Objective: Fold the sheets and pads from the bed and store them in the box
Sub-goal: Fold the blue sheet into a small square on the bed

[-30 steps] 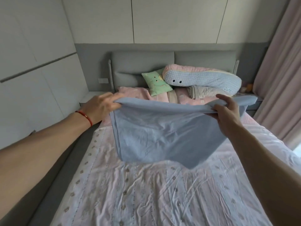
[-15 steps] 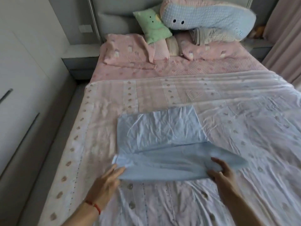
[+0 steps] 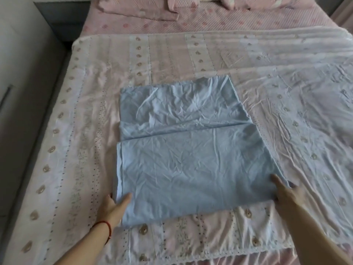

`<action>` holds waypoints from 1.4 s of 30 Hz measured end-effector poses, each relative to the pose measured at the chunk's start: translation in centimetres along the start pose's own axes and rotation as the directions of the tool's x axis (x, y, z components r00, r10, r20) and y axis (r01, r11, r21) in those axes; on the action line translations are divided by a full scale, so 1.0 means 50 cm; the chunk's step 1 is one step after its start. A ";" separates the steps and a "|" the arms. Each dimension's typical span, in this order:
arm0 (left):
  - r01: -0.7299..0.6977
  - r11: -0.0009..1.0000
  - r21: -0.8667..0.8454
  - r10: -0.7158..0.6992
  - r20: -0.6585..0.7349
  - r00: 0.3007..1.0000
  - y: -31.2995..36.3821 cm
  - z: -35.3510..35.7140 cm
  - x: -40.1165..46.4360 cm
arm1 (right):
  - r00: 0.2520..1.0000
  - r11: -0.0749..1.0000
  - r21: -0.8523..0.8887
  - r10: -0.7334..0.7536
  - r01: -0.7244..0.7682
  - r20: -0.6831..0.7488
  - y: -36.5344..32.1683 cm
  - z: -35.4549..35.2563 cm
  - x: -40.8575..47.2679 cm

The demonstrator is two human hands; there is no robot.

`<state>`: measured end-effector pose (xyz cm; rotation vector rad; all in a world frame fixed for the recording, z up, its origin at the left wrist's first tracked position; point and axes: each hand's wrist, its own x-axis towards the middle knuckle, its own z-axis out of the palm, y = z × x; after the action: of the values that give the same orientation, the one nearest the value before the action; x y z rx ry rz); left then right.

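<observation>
A light blue sheet (image 3: 187,159) lies flat in the middle of the bed, folded so that a near layer overlaps a far layer. My left hand (image 3: 114,205), with a red string at the wrist, pinches the sheet's near left edge, thumb on top. At the near right corner my right hand (image 3: 286,194) grips the sheet, thumb on top and fingers past the edge. No box is in view.
Under the blue sheet a white and pink patterned cover (image 3: 91,96) spreads over the bed. Pink pillows (image 3: 137,10) lie at the head on a pink quilted sheet (image 3: 219,22). A pale wardrobe (image 3: 13,54) and a grey nightstand (image 3: 63,18) stand to the left.
Both hands have brought the blue sheet down from mid-air and laid it flat on the bed, drawing its near edge towards me. My view has tilted down.
</observation>
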<state>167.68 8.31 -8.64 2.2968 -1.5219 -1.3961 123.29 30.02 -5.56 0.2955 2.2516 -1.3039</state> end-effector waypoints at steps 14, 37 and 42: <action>-0.075 0.986 -0.150 0.089 0.088 0.992 -0.163 -0.022 -0.074 | 0.992 0.920 -0.393 0.051 -0.002 0.116 0.115 -0.147 -0.052; -0.174 0.548 0.818 0.118 0.130 0.984 0.040 0.087 0.082 | 0.823 0.125 -0.814 -0.135 0.567 0.552 0.031 0.130 0.080; -0.228 0.648 0.726 0.363 -0.032 0.931 0.180 0.054 0.125 | 0.757 0.114 -0.760 -0.266 0.640 0.597 -0.044 0.190 0.121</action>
<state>160.08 0.09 -9.91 2.2251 -2.5655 -0.5169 120.35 20.34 -11.01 -1.1168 2.4191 0.1122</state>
